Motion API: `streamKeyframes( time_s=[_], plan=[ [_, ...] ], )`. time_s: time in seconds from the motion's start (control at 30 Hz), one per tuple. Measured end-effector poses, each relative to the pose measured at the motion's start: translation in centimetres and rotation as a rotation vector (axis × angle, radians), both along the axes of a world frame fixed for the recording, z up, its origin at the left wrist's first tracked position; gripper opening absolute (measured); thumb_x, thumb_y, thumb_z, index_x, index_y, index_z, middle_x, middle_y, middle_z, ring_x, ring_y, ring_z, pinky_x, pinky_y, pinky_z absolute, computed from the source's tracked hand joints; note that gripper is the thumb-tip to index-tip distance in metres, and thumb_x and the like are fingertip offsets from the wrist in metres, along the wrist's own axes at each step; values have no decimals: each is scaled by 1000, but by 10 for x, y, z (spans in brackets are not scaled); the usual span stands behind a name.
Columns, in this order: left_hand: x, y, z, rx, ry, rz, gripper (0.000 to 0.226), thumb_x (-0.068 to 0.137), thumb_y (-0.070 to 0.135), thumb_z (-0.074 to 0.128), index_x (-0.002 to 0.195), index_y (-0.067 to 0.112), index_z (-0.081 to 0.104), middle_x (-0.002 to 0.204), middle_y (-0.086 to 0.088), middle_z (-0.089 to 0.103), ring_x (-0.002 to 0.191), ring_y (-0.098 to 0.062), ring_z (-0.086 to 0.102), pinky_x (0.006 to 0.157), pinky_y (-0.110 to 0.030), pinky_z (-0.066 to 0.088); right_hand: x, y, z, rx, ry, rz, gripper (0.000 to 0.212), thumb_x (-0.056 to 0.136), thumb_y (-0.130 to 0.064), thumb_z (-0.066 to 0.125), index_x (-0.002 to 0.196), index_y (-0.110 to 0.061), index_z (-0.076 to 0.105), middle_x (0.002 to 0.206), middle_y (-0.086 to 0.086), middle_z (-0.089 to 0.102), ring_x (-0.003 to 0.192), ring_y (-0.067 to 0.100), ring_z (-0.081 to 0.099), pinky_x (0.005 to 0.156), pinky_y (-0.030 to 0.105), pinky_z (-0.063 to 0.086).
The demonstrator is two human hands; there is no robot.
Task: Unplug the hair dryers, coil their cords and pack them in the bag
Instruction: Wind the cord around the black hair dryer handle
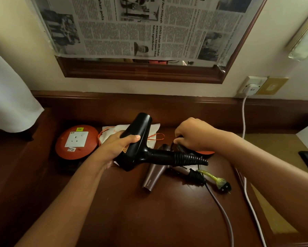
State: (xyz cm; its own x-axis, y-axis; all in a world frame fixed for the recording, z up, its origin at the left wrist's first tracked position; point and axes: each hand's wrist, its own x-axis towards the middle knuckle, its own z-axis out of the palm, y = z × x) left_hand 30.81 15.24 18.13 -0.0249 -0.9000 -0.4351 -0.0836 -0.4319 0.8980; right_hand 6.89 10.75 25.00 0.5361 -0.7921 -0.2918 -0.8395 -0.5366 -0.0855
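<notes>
- Dark wooden desk under a newspaper-covered mirror is my work surface; a white plug sits in the wall socket at the right, though I cannot tell what its white cord feeds.
- My left hand is clenched round the barrel of the black hair dryer, lifting it off the desk so its ribbed cord sleeve points toward my other hand.
- My right hand is closed on something dark, probably that dryer's cord, to gather it into a coil; what exactly is pinched, I cannot tell.
- A mauve hair dryer lies below, its cord trailing loose, a taped plug beside it.
- The white drawstring bag waits flat behind, near the orange extension reel; nothing seems packed yet.
</notes>
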Motion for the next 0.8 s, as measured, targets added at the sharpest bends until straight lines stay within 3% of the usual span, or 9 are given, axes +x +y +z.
streamKeyframes(
  time_s=[0.07, 0.17, 0.3, 0.4, 0.53, 0.7, 0.8],
  plan=[
    [-2, -1, 0, -1, -11, 29, 53, 69, 45, 76, 115, 25, 58, 108, -8, 69, 99, -27, 67, 93, -50, 52, -1, 6, 3, 9, 0, -10, 25, 95, -34, 51, 81, -18, 64, 80, -1, 61, 72, 17, 58, 61, 28, 47],
    [-5, -2, 0, -5, -22, 108, 42, 78, 39, 74, 113, 23, 57, 105, -7, 68, 96, -26, 67, 92, -47, 53, 0, 18, 7, 1, 12, -14, 28, 97, -31, 47, 70, -22, 51, 74, -5, 52, 67, 14, 53, 56, 26, 40],
    [-7, -3, 5, -54, -17, 192, 34, 80, 33, 72, 109, 20, 58, 99, -5, 66, 91, -22, 65, 79, -34, 52, 0, 35, 5, -11, 9, -57, 17, 97, -27, 44, 83, -22, 53, 77, -4, 51, 68, 12, 51, 57, 24, 39],
    [-6, -2, 6, -79, -2, 231, 24, 79, 30, 73, 98, 24, 60, 97, -5, 67, 89, -22, 66, 79, -35, 52, 0, 50, 4, 20, -37, -135, 10, 96, -23, 45, 87, -21, 50, 77, -4, 50, 73, 15, 52, 61, 25, 41],
    [-8, -2, 8, -104, 6, 282, 29, 77, 29, 75, 102, 21, 62, 96, -7, 69, 85, -24, 67, 75, -35, 53, 2, 68, -11, -26, -145, -258, 13, 96, -20, 41, 89, -19, 52, 85, 1, 57, 78, 21, 56, 65, 33, 48],
    [-12, -1, 11, -154, 33, 385, 32, 74, 25, 79, 102, 17, 66, 97, -9, 71, 86, -26, 69, 81, -40, 55, 3, 85, -39, -38, -510, -469, 17, 95, -9, 42, 92, -15, 57, 82, 2, 58, 74, 20, 56, 61, 24, 38],
    [-16, 0, 12, -176, 38, 406, 22, 74, 25, 79, 90, 27, 63, 97, -9, 71, 90, -27, 69, 85, -42, 56, 8, 98, -56, 37, -792, -590, 16, 97, -9, 45, 90, -17, 58, 68, -1, 57, 53, 5, 49, 48, 17, 37]
  ],
)
